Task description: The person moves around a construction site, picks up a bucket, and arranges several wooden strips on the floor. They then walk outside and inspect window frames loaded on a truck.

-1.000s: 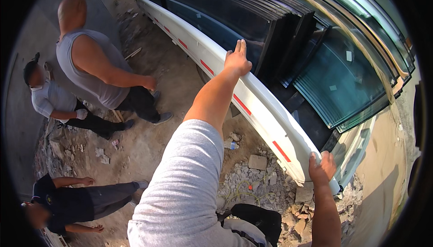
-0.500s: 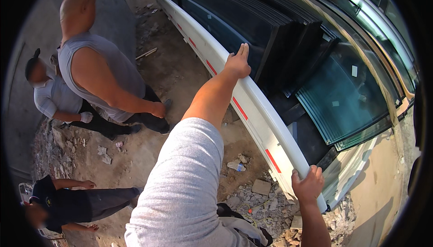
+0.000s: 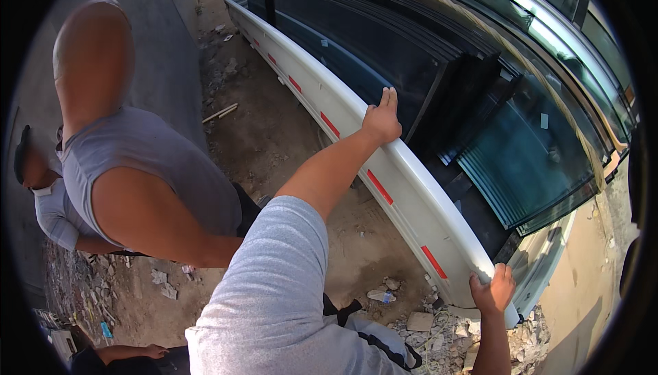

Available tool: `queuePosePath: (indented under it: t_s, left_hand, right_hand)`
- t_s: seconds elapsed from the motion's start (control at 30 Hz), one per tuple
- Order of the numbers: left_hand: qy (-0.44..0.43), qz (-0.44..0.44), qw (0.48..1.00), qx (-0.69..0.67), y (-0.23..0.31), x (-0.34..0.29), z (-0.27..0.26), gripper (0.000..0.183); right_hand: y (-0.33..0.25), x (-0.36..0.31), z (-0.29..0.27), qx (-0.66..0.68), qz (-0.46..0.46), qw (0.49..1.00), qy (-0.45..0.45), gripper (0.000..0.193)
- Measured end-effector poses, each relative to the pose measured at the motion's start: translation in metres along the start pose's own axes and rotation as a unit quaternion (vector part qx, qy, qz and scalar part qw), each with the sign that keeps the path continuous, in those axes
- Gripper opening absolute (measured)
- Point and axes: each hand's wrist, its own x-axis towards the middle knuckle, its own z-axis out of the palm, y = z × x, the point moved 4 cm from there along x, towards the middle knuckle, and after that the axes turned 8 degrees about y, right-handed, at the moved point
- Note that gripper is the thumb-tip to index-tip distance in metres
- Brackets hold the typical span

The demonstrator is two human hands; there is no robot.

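Observation:
A long white truck-bed side panel (image 3: 406, 221) with red strips runs diagonally in front of me. My left hand (image 3: 382, 121) grips its top edge partway along, two fingers stretched over the rim toward the glass. Farther down, at the panel's near end, my right hand (image 3: 492, 290) is closed around the same edge. Behind the panel, dark glass sheets (image 3: 356, 50) stand stacked on edge, close to my left hand. Greenish glass panes (image 3: 517, 163) lean in the bed, beyond my right hand.
A person in a grey sleeveless shirt (image 3: 161, 159) stands close on my left, with a capped person (image 3: 58, 204) behind. Another person's arm (image 3: 130, 353) shows at lower left. Rubble (image 3: 517, 341) and a plastic bottle (image 3: 381, 295) lie below. A rope (image 3: 507, 43) crosses the glass.
The person in the sleeveless shirt has come nearer to me. The dark-shirted person has mostly slipped out of view at lower left. Both my hands stay on the panel while the view shifts slightly.

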Motion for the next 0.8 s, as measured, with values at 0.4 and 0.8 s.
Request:
queuePosePath:
  t_s: [0.4,0.8]
  left_hand:
    - [0.066,-0.003,0.997,0.034,-0.082,0.086,-0.023,0.096]
    - [0.001,-0.041,0.998,0.056,0.288,-0.216,-0.019,0.094]
  right_hand:
    - [-0.082,0.076,0.032,0.042,-0.098,0.993,0.048,0.054]
    - [0.272,-0.189,-0.157,0.066,-0.083,0.994,0.017,0.047]
